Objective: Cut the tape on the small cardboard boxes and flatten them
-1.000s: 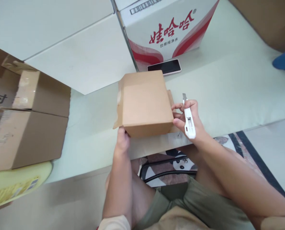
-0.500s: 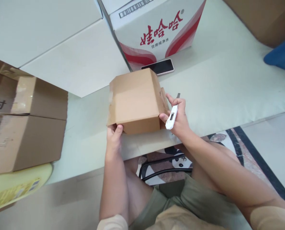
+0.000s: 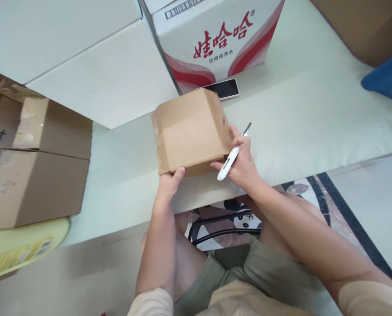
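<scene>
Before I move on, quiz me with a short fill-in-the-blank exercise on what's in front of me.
1. The cutter is in the ____.
2. The small box, gripped by the left hand, partly hides the ____ at the foot of the white carton.
3. The large characters on that carton are ____.
4. The animal pictured below the table edge is a ____.

Missing words: right hand; phone; red; panda.

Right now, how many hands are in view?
2. The left hand holds the small cardboard box at its near left corner; the right hand is at the near right corner, holding a white utility knife. Some fingers are hidden.
</scene>
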A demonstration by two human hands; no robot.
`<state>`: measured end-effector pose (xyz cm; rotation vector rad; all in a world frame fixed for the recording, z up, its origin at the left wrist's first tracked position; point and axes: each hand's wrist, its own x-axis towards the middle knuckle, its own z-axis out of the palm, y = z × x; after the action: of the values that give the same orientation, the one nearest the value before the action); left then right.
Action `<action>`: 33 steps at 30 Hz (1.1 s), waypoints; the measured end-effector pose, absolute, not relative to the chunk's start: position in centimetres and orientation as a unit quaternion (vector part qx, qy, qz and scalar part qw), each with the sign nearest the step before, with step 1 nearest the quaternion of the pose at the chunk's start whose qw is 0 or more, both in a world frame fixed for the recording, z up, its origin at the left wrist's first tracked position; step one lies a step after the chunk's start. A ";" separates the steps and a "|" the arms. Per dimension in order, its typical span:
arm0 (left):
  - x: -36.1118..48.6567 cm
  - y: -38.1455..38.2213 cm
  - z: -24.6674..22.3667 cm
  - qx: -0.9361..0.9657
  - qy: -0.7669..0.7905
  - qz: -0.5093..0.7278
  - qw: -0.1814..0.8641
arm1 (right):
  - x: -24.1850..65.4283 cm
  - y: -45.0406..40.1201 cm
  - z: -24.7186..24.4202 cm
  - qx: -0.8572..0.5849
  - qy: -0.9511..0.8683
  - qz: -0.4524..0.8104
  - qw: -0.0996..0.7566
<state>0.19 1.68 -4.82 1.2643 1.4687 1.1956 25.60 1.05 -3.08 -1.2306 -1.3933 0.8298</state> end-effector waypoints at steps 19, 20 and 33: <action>-3.1 -0.4 -6.6 0.594 0.564 0.495 0.291 | 26.9 1.2 -0.1 -0.531 -0.477 0.375 0.592; -3.1 -0.5 -6.6 0.596 0.564 0.493 0.288 | 26.9 1.2 0.1 -0.536 -0.478 0.377 0.585; -1.7 0.2 -3.4 0.495 0.564 0.540 0.382 | 26.3 1.2 0.6 -0.593 -0.468 0.300 0.583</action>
<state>-1.69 0.18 -3.45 1.2618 1.4385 1.3772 26.31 1.19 0.62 -1.3850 -1.0922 0.7007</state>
